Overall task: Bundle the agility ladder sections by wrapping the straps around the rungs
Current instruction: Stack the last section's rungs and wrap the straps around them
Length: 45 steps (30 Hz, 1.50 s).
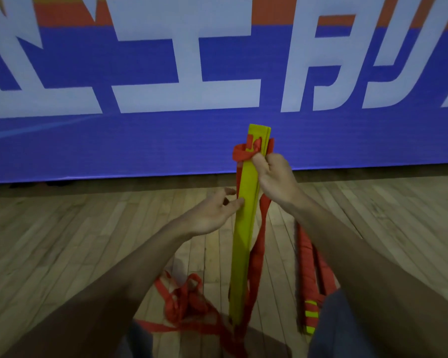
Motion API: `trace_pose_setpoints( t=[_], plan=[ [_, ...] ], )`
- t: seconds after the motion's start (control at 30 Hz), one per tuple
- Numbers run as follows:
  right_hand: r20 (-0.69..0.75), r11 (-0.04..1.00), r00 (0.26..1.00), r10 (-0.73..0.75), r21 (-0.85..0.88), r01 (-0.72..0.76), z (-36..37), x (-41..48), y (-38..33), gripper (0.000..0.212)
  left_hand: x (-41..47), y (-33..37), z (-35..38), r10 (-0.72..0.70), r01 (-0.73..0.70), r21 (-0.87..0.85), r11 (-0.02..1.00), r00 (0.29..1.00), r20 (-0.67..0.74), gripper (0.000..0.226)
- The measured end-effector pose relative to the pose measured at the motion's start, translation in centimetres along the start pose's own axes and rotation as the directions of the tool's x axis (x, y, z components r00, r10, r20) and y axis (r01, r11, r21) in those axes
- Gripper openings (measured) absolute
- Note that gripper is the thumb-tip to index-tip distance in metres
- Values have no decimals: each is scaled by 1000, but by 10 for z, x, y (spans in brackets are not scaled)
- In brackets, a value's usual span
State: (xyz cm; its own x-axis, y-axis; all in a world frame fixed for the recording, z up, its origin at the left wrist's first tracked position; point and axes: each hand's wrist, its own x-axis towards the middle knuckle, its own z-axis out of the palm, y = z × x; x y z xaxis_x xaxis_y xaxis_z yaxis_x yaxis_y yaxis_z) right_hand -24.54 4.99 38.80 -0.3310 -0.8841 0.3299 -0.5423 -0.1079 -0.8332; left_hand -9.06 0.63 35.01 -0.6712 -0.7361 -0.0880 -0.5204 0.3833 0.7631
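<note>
A blue banner (217, 140) with big white characters and an orange band along its top fills the far side of the scene. It meets a wooden plank floor (62, 241) that runs to the near edge. At the centre a stack of flat yellow rungs (243, 241) stands almost upright, its lower end down near the person's knees and its top in front of the banner. A red strap (259, 249) hangs along the right side of the stack. More of it lies in a loose tangle (189, 303) on the floor at the near left. To the right, on the floor, lies a second bundle (308, 254), wound in red with yellow showing at its near end. The right hand (277, 177) is high on the stack, its fingers curled and pinching a red loop (239, 153) of strap against the rungs. The left hand (212, 213) is lower and spread open, holding nothing, its fingertips (241, 200) touching the stack's left edge.
</note>
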Motion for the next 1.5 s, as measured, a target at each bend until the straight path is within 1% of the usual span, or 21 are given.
trace_pose_setpoints(
  t=[0.07, 0.13, 0.2, 0.27, 0.33, 0.4, 0.47, 0.53, 0.63, 0.73, 0.8, 0.87, 0.9, 0.97, 1.07, 1.17, 1.23, 1.3, 1.37, 1.43, 1.5],
  plan=[
    [73, 992, 997, -27, 122, 18, -4, -1, -1, 43, -3, 5, 1, 86, -62, -187, 980, 989, 123, 51],
    [142, 970, 988, -59, 241, 23, -8, -4, -6, 42, -5, 12, -1, 146, -93, -303, 948, 977, 157, 32],
    [191, 946, 979, -68, 324, 2, -11, -4, -9, 43, -7, 18, -2, 177, -98, -411, 906, 971, 160, 22],
    [230, 919, 973, -20, 387, -73, -17, -3, -12, 39, -9, 22, -1, 180, -85, -512, 855, 974, 140, 18],
    [246, 883, 969, 11, 452, -125, -21, 0, -10, 35, -9, 23, 0, 177, -97, -538, 837, 979, 99, 17],
    [242, 896, 970, 2, 430, -109, -24, 3, -8, 35, -6, 21, 2, 184, -125, -521, 844, 981, 62, 18],
    [213, 953, 977, 6, 296, -70, -23, 5, -3, 36, -4, 17, 3, 182, -145, -487, 861, 983, 29, 18],
    [138, 994, 990, 9, 111, -25, -21, 9, 3, 42, -1, 12, 1, 167, -155, -422, 893, 986, -7, 17],
    [2, 997, 1000, -28, -66, 28, -23, 6, 1, 41, 0, 8, 0, 128, -150, -326, 933, 988, -89, 22],
    [-37, 992, 999, -19, -129, 14, -19, 2, -1, 42, 4, 8, 4, 76, -109, -189, 976, 982, -175, 25],
    [-28, 992, 1000, -7, -129, 3, -10, -3, -6, 40, 7, 8, 8, 70, -79, -26, 997, 964, -258, 22],
    [-32, 994, 999, 11, -108, -15, 0, -6, -7, 38, 6, 9, 13, 83, -29, 172, 985, 945, -315, 19],
    [-42, 993, 999, 15, -119, -20, 2, -7, -7, 38, 4, 11, 15, 96, -6, 268, 963, 942, -321, 21],
    [-73, 990, 997, 21, -140, -31, 5, -9, -6, 43, 1, 13, 21, 121, 5, 404, 915, 951, -284, 36],
    [-100, 988, 994, 35, -143, -49, 3, -11, -6, 43, -1, 15, 21, 74, 24, 442, 896, 976, -203, 59],
    [-110, 992, 986, 121, -27, -125, -1, -5, -2, 36, -1, 14, 14, 40, 6, 352, 936, 992, -122, 73],
    [-123, 980, 973, 196, 70, -188, -5, 2, 4, 32, -2, 15, 9, 85, -60, 265, 962, 993, -83, 66],
    [-134, 962, 959, 251, 141, -232, -10, 6, 8, 25, -3, 14, 5, 177, -171, 80, 982, 981, -75, 51],
    [-102, 941, 958, 269, 237, -240, -16, 5, 7, 25, -4, 13, -1, 224, -238, -158, 958, 969, -102, 36],
    [-20, 893, 973, 228, 402, -201, -21, 1, 1, 33, -6, 12, -6, 193, -225, -359, 906, 973, -124, 29],
    [42, 831, 986, 162, 532, -159, -24, -2, -3, 36, -9, 10, -10, 153, -184, -499, 847, 983, -103, 28]
  ],
)
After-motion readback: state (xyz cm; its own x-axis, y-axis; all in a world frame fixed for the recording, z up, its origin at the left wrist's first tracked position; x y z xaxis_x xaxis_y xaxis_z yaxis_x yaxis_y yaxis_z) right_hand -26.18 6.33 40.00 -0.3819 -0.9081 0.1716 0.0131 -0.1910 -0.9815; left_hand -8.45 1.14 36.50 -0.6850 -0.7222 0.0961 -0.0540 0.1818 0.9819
